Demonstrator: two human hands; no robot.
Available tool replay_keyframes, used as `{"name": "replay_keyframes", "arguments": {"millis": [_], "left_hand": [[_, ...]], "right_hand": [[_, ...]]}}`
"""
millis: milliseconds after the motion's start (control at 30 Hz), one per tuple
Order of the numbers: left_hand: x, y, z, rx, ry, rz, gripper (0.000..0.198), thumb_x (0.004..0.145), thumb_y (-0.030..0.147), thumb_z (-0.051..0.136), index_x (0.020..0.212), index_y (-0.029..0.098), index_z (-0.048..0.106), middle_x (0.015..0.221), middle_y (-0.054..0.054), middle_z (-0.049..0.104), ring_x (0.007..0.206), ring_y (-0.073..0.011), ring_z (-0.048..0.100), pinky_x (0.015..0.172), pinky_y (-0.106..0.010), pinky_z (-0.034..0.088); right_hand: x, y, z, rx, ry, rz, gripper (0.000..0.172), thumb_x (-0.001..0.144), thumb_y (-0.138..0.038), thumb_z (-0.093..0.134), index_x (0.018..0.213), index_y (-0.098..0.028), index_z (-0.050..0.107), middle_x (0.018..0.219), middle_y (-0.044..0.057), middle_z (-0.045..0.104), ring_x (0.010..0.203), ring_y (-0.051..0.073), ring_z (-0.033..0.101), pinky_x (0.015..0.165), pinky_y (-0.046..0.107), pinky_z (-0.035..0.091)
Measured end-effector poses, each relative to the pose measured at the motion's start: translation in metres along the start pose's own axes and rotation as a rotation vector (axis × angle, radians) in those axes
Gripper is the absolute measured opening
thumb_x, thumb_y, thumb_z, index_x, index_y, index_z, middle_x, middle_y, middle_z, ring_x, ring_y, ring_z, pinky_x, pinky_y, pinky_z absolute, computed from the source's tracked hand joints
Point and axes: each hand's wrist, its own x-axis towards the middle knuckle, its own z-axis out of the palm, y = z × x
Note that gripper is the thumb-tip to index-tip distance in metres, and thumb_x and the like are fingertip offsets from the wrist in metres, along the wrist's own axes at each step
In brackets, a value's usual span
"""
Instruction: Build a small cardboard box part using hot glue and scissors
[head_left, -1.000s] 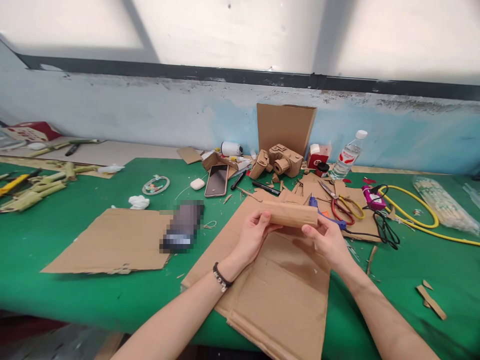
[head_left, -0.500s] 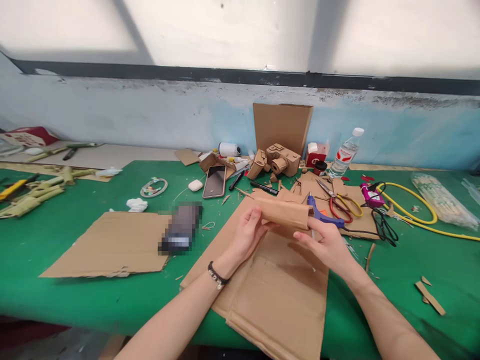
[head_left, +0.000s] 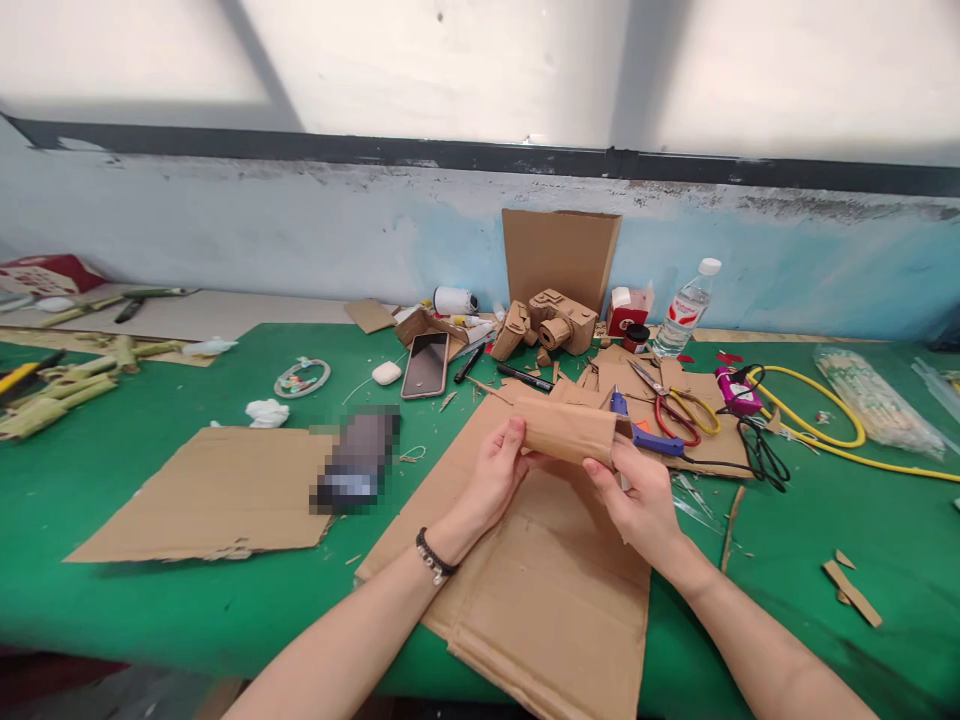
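Observation:
A folded cardboard piece (head_left: 566, 432), bent into a long box-like shape, is held level between my hands. At its left end, my left hand (head_left: 491, 475) is closed, with the thumb on the front face and the other fingers behind. My right hand (head_left: 641, 500) pinches the right end, its thumb at the lower edge and fingers at the open end, partly hidden. Beneath them lies a large cardboard sheet (head_left: 562, 590). Just beyond my right hand are a blue glue gun (head_left: 660, 441) and red-handled scissors (head_left: 664, 415).
Behind stands a cardboard camera model (head_left: 562, 322), with a water bottle (head_left: 684, 315) to its right. A phone (head_left: 426, 365) and a pixelated dark object (head_left: 360, 460) lie left of centre. Another cardboard sheet (head_left: 202, 495) is at left. A yellow hose (head_left: 840, 440) curves at right.
My right thumb has moved in against the lower edge of the folded cardboard piece, where it was apart before. The piece has tilted slightly. The view has shifted a little.

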Motion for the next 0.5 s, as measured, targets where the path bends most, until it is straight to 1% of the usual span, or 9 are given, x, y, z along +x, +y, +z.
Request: {"name": "replay_keyframes", "arguments": {"millis": [67,133,167,233,333,400,500], "left_hand": [[0.000,0.002,0.002,-0.027,-0.042,-0.027,0.071,0.083,0.073,0.097,0.121,0.016,0.082,0.117,-0.014,0.088,0.116,-0.0319,0.083,0.102,-0.048,0.074],[0.002,0.004,0.003,-0.057,-0.069,-0.045,0.074,0.085,0.073,0.095,0.130,0.016,0.079,0.127,-0.016,0.086,0.120,-0.0325,0.082,0.104,-0.052,0.073],[0.003,0.004,0.003,-0.068,-0.067,-0.049,0.075,0.085,0.074,0.094,0.131,0.017,0.078,0.131,-0.016,0.085,0.121,-0.0322,0.081,0.104,-0.051,0.073],[0.004,0.006,0.003,-0.081,-0.033,-0.046,0.076,0.085,0.076,0.093,0.131,0.018,0.077,0.135,-0.016,0.084,0.121,-0.0302,0.081,0.099,-0.045,0.074],[0.006,0.007,0.001,-0.091,0.022,-0.020,0.071,0.086,0.074,0.094,0.129,0.020,0.075,0.137,-0.014,0.084,0.120,-0.0270,0.081,0.091,-0.036,0.074],[0.006,0.008,0.001,-0.095,0.026,-0.003,0.070,0.086,0.073,0.094,0.128,0.021,0.075,0.135,-0.013,0.085,0.120,-0.0265,0.081,0.091,-0.034,0.073],[0.005,0.007,0.002,-0.091,0.036,0.021,0.071,0.085,0.075,0.095,0.125,0.020,0.074,0.130,-0.012,0.086,0.119,-0.0265,0.082,0.089,-0.032,0.072]], "right_hand": [[0.001,0.003,-0.001,-0.028,-0.002,-0.010,0.043,0.118,-0.047,0.057,0.085,-0.027,0.075,0.083,0.007,0.078,0.081,0.026,0.073,0.081,0.040,0.063],[0.002,0.007,-0.002,-0.066,-0.010,-0.057,0.042,0.118,-0.047,0.057,0.087,-0.027,0.077,0.085,0.008,0.080,0.081,0.027,0.074,0.079,0.042,0.064],[0.002,0.010,-0.003,-0.085,-0.018,-0.091,0.041,0.118,-0.048,0.058,0.088,-0.027,0.077,0.086,0.009,0.081,0.082,0.027,0.075,0.079,0.042,0.064],[0.003,0.014,-0.003,-0.123,-0.034,-0.163,0.040,0.116,-0.053,0.063,0.090,-0.027,0.078,0.091,0.011,0.083,0.086,0.029,0.078,0.082,0.044,0.066],[0.004,0.016,-0.003,-0.160,-0.031,-0.239,0.039,0.111,-0.061,0.071,0.097,-0.026,0.081,0.102,0.014,0.087,0.099,0.033,0.083,0.096,0.049,0.070],[0.004,0.015,-0.003,-0.170,-0.013,-0.267,0.037,0.110,-0.061,0.074,0.104,-0.026,0.082,0.108,0.015,0.088,0.106,0.034,0.085,0.103,0.052,0.070],[0.003,0.015,0.000,-0.177,0.027,-0.290,0.032,0.110,-0.057,0.076,0.109,-0.025,0.082,0.111,0.014,0.089,0.108,0.035,0.086,0.109,0.055,0.069]]}}
